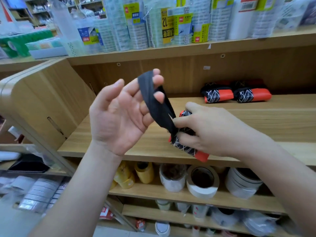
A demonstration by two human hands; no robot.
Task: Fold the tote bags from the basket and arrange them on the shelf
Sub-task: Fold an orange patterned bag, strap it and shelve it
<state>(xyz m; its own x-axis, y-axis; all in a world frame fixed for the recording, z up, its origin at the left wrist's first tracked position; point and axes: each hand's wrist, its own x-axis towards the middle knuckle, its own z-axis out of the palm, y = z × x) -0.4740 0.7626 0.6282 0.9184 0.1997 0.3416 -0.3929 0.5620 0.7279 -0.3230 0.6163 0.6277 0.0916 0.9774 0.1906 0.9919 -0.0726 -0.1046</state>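
Right grip (210,130) clasps tote (183,147); left grip (123,113) hooks strap (153,100).

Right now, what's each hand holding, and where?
The right hand grips the rolled bag around its middle; the left hand hooks its black strap.

Matt black cloth strap (154,101), smooth wood-grain shelf (256,117), glossy plastic-wrapped packs (136,28)

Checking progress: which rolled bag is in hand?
The nearest bag, gripped by the right hand; the other two lie side by side on the shelf.
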